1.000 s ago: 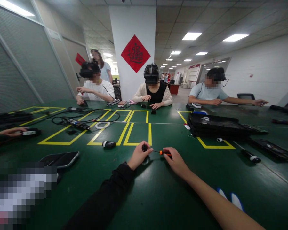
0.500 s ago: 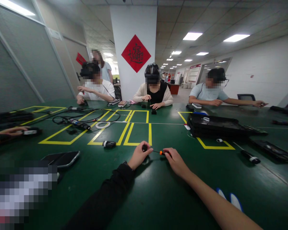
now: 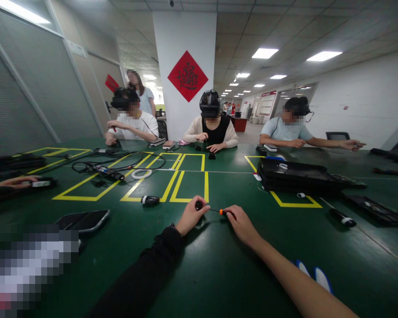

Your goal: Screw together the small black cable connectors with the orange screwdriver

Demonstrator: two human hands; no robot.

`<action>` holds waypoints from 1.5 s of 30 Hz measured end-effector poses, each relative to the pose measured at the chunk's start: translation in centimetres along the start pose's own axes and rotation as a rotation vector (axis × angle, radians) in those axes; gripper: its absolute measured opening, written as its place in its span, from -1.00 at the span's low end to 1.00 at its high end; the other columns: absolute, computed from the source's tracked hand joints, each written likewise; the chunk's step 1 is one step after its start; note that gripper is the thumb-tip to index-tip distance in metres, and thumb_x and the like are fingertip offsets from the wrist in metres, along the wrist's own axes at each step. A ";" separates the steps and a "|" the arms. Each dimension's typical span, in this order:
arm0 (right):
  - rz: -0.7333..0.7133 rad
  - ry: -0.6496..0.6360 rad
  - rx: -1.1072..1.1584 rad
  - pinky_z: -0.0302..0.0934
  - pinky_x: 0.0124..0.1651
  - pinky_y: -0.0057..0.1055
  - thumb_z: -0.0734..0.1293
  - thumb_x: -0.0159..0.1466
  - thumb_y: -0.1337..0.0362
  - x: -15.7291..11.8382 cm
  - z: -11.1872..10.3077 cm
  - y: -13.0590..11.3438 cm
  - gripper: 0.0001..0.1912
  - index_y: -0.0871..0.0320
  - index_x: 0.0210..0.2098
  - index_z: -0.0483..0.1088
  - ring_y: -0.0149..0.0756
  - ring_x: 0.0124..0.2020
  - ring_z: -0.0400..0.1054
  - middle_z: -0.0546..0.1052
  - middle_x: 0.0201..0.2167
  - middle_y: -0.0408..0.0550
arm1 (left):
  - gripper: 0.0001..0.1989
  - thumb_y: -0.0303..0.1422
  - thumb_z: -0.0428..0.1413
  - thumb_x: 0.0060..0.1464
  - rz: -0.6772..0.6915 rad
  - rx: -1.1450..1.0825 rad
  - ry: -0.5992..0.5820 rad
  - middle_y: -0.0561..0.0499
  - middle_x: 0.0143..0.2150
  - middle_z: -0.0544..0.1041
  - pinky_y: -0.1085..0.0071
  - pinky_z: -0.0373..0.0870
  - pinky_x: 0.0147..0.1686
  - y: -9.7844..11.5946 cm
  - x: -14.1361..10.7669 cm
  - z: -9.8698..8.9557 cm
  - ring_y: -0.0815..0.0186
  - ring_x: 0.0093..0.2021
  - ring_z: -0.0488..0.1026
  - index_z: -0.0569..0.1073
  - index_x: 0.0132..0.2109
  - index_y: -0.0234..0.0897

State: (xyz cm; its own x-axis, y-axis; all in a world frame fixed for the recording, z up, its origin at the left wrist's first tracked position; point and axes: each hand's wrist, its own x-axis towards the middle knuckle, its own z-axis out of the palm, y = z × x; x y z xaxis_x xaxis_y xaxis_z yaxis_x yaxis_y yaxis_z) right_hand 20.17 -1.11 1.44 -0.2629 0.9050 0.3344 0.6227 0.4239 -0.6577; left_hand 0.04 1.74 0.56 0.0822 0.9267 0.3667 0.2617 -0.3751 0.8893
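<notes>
Just above the green table (image 3: 199,274), my left hand (image 3: 191,216) is closed around a small black part (image 3: 198,205); its fingers cover most of it, so its kind is unclear. My right hand (image 3: 241,223) grips a screwdriver (image 3: 220,212) with an orange collar and a thin dark shaft. The shaft points left and reaches the black part at my left fingertips. Where the tip meets the part is too small to make out. Most of the screwdriver's handle is hidden in my right fingers.
A black and white cylinder (image 3: 150,200) lies left of my hands; a phone-like black device (image 3: 84,220) is nearer. Black trays (image 3: 295,172) are stacked at right, with a long-shafted tool (image 3: 343,218) beside them. Cables (image 3: 109,170) lie at left. Co-workers sit opposite; another person's hand (image 3: 21,181) is far left.
My hands keep their grip on the black part and screwdriver, almost unmoved. The view has shifted very slightly. The co-worker at right has turned the head and the outstretched hand looks more open.
</notes>
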 end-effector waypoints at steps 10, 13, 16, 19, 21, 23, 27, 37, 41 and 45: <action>-0.043 0.009 -0.040 0.10 -0.04 -0.31 0.13 0.24 0.29 -0.2 0.3 -0.1 -0.77 0.13 -0.15 0.31 -0.29 -0.14 0.22 0.38 -0.20 -0.03 | -0.83 -0.27 0.07 -0.05 0.018 0.001 -0.022 0.09 -0.44 0.33 0.49 0.20 -0.36 0.2 0.0 -0.1 0.42 -0.42 0.26 0.32 -0.35 -0.29; -0.058 0.006 -0.071 0.09 -0.04 -0.30 0.06 0.27 0.32 -0.1 0.4 -0.2 -0.75 0.14 -0.22 0.34 -0.29 -0.15 0.22 0.39 -0.24 -0.03 | -0.82 -0.26 0.07 -0.05 -0.012 -0.003 -0.012 0.09 -0.45 0.32 0.49 0.20 -0.37 0.3 0.0 0.0 0.41 -0.43 0.25 0.32 -0.35 -0.30; -0.052 0.014 -0.085 0.09 -0.06 -0.29 0.11 0.24 0.33 0.1 0.5 -0.3 -0.79 0.13 -0.21 0.33 -0.27 -0.15 0.22 0.39 -0.23 -0.03 | -0.83 -0.27 0.07 -0.06 -0.017 0.001 0.006 0.09 -0.45 0.33 0.49 0.20 -0.37 0.2 0.0 0.0 0.41 -0.43 0.26 0.33 -0.36 -0.30; -0.034 0.014 -0.081 0.10 -0.07 -0.28 0.16 0.21 0.31 0.3 0.6 -0.4 -0.81 0.13 -0.20 0.33 -0.26 -0.16 0.22 0.39 -0.22 -0.03 | -0.85 -0.29 0.07 -0.06 0.009 0.001 0.006 0.10 -0.44 0.34 0.49 0.20 -0.35 0.1 0.0 -0.1 0.42 -0.42 0.27 0.33 -0.37 -0.29; -0.030 0.016 -0.074 0.10 -0.06 -0.29 0.13 0.23 0.30 0.4 0.6 -0.4 -0.79 0.13 -0.19 0.33 -0.27 -0.15 0.22 0.39 -0.22 -0.03 | -0.85 -0.29 0.07 -0.05 0.019 -0.005 -0.005 0.10 -0.44 0.34 0.49 0.20 -0.35 0.0 0.0 -0.1 0.42 -0.42 0.27 0.33 -0.36 -0.29; -0.038 0.016 -0.069 0.10 -0.05 -0.30 0.07 0.27 0.29 0.4 0.5 -0.3 -0.75 0.13 -0.21 0.34 -0.28 -0.15 0.22 0.39 -0.24 -0.03 | -0.84 -0.28 0.06 -0.04 0.013 -0.007 -0.009 0.10 -0.44 0.34 0.50 0.20 -0.36 0.0 0.0 -0.1 0.42 -0.42 0.26 0.32 -0.36 -0.28; -0.049 0.014 -0.041 0.11 -0.05 -0.32 0.10 0.26 0.31 0.2 0.2 -0.3 -0.78 0.13 -0.24 0.35 -0.30 -0.16 0.23 0.39 -0.24 -0.05 | -0.82 -0.24 0.06 -0.04 -0.010 0.002 -0.011 0.10 -0.44 0.34 0.50 0.20 -0.37 0.0 0.0 -0.2 0.42 -0.43 0.26 0.32 -0.35 -0.28; -0.037 0.024 -0.025 0.10 -0.05 -0.31 0.07 0.27 0.29 -0.1 0.4 -0.2 -0.75 0.14 -0.25 0.36 -0.29 -0.16 0.23 0.39 -0.25 -0.04 | -0.82 -0.26 0.08 -0.05 0.009 -0.008 -0.016 0.10 -0.43 0.34 0.51 0.20 -0.36 -0.1 0.1 -0.1 0.43 -0.42 0.26 0.31 -0.35 -0.29; -0.028 0.036 -0.025 0.12 -0.09 -0.31 0.19 0.19 0.31 -0.1 0.5 -0.3 -0.83 0.14 -0.22 0.33 -0.28 -0.17 0.22 0.38 -0.23 -0.05 | -0.81 -0.26 0.08 -0.05 0.017 0.006 -0.018 0.11 -0.44 0.33 0.51 0.19 -0.37 -0.2 0.1 -0.1 0.43 -0.43 0.26 0.31 -0.35 -0.30; -0.024 0.021 -0.016 0.11 -0.06 -0.31 0.13 0.24 0.27 -0.1 0.5 -0.2 -0.79 0.13 -0.18 0.32 -0.28 -0.15 0.22 0.37 -0.21 -0.03 | -0.83 -0.28 0.07 -0.04 0.031 0.006 -0.027 0.11 -0.43 0.32 0.51 0.19 -0.35 -0.2 0.1 -0.1 0.44 -0.41 0.26 0.30 -0.35 -0.29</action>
State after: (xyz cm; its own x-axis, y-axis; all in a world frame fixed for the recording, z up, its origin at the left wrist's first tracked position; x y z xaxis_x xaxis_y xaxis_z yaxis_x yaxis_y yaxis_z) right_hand 19.72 -1.29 1.16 -0.2623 0.8938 0.3639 0.6285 0.4443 -0.6384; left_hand -0.10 1.87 0.48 0.1162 0.9151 0.3860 0.2643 -0.4031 0.8762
